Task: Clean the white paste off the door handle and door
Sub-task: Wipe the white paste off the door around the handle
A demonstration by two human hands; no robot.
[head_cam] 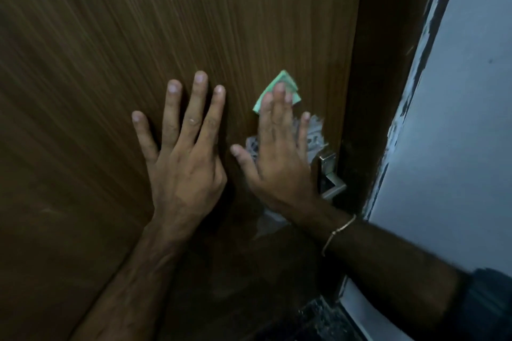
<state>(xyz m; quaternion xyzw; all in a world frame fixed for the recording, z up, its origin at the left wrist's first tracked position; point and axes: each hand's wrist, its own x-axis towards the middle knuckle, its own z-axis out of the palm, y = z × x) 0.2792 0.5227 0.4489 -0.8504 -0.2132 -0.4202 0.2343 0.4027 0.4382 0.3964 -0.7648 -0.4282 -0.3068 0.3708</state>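
Only green cloth (279, 88) under right hand (279, 163)

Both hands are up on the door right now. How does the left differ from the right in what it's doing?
The left hand lies bare on clean wood of the door; the right hand presses a green cloth over the white paste. The left has spread fingers and sits away from the door handle; the right has closer fingers and sits beside it. Both lie flat.

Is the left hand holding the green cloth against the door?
No, the left hand lies bare on the door; the right hand presses the green cloth.
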